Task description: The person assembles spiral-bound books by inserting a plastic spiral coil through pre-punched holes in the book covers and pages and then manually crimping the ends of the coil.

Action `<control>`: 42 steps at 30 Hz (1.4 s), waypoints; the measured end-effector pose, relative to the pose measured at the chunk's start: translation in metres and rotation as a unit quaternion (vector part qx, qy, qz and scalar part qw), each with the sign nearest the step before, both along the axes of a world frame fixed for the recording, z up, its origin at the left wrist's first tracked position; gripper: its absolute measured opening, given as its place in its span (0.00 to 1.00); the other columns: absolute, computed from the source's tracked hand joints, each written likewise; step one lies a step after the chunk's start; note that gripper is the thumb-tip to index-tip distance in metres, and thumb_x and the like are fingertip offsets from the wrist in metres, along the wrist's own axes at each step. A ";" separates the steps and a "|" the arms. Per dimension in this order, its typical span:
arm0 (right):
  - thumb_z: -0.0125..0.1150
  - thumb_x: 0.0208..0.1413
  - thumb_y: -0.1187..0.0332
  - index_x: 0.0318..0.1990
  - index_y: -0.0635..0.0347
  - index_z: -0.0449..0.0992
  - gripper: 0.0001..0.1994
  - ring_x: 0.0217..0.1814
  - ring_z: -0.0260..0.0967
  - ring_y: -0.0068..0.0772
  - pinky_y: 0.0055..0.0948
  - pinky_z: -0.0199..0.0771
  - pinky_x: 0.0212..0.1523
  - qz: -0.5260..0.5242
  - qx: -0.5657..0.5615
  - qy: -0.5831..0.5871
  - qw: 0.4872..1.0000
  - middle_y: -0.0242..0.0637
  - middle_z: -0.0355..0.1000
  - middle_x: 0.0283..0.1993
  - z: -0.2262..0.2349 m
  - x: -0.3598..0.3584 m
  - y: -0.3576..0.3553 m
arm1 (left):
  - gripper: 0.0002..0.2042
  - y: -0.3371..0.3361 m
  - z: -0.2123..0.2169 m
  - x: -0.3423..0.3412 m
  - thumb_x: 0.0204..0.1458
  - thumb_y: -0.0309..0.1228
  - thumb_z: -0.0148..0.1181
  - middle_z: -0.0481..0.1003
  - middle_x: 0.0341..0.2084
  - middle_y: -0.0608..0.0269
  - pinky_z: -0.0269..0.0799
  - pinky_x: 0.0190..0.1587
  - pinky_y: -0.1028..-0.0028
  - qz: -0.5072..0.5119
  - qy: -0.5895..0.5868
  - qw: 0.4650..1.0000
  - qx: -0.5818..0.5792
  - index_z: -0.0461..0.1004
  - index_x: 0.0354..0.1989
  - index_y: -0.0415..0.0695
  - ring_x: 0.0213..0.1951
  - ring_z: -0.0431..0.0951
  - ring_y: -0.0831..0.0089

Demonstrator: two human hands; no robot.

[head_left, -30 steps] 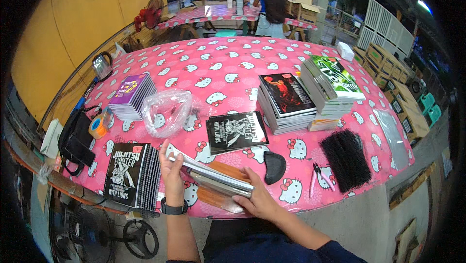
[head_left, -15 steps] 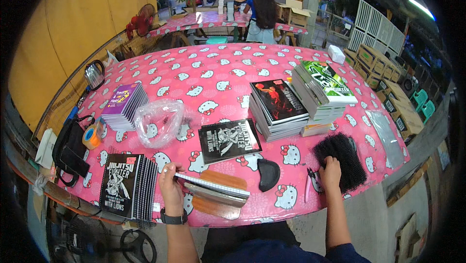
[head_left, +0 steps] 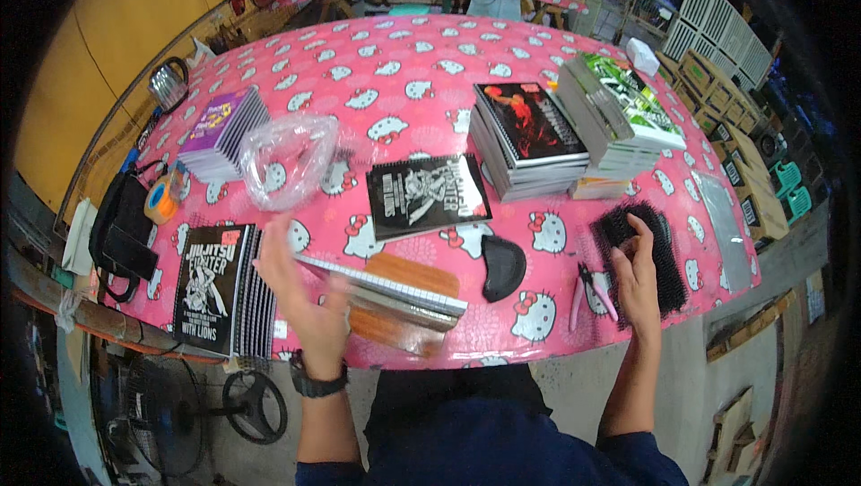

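A slim bound sheaf of pages stands on its edge over a wooden board at the table's front. At its left end is my left hand, open and slightly blurred, with fingers pointing up. My right hand is over a bundle of black spiral binding coils; its thumb and fingers are apart, and nothing shows between them. Pink-handled pliers lie just left of that hand. Between both hands sits a black curved piece. Beyond the board lies one black spiral notebook.
Black notebooks are stacked at left, purple booklets behind them. Taller stacks of red-and-black notebooks and green-covered books stand at right. A clear plastic bag, orange tape and a black bag are on the left.
My view has tipped downward. My left hand has opened and come off the end of the pages. My right hand has loosened its fingers over the black coils.
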State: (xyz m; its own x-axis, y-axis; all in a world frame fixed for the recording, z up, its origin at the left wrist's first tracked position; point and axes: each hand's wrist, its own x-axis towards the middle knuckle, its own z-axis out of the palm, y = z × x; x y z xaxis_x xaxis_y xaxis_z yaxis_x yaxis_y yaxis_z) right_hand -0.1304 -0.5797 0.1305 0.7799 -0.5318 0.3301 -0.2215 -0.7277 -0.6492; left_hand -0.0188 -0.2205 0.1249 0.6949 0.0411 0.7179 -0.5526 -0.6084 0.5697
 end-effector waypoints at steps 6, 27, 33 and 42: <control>0.46 0.60 0.67 0.53 0.64 0.65 0.16 0.39 0.66 0.33 0.31 0.66 0.42 0.311 0.192 0.118 0.923 0.41 0.67 0.36 0.031 0.003 0.092 | 0.31 -0.053 0.002 -0.041 0.35 0.46 0.66 0.69 0.44 0.63 0.30 0.59 0.39 -0.162 0.061 0.964 0.203 0.67 0.49 0.46 0.51 0.66 0.63; 0.56 0.37 0.85 0.35 0.60 0.73 0.15 0.39 0.65 0.39 0.30 0.67 0.39 0.381 0.055 -0.045 0.922 0.39 0.65 0.34 0.003 0.027 0.119 | 0.11 -0.042 0.004 -0.031 0.41 0.29 0.62 0.73 0.30 0.68 0.41 0.59 0.58 -0.283 0.078 0.947 0.134 0.75 0.35 0.49 0.40 0.72 0.69; 0.56 0.36 0.86 0.34 0.59 0.72 0.15 0.38 0.64 0.41 0.31 0.65 0.40 0.424 0.050 -0.071 0.902 0.39 0.64 0.33 0.002 0.030 0.116 | 0.09 -0.043 0.007 -0.031 0.41 0.28 0.62 0.74 0.28 0.67 0.43 0.58 0.61 -0.282 0.081 0.949 0.121 0.76 0.33 0.50 0.38 0.73 0.68; 0.56 0.51 0.74 0.48 0.60 0.71 0.14 0.35 0.70 0.44 0.34 0.70 0.38 0.428 0.067 0.023 0.901 0.44 0.70 0.36 0.008 0.019 0.119 | 0.08 -0.045 0.010 -0.034 0.42 0.32 0.62 0.73 0.30 0.70 0.43 0.57 0.58 -0.265 0.088 0.950 0.138 0.75 0.33 0.50 0.40 0.72 0.70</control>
State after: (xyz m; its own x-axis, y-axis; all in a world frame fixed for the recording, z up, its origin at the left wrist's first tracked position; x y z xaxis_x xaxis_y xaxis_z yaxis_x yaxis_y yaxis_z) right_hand -0.1114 -0.4606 0.1383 0.9343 0.2387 0.2649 0.3553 -0.5601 -0.7484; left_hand -0.0531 -0.2655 0.1346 0.6750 -0.5218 0.5217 -0.7347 -0.4104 0.5402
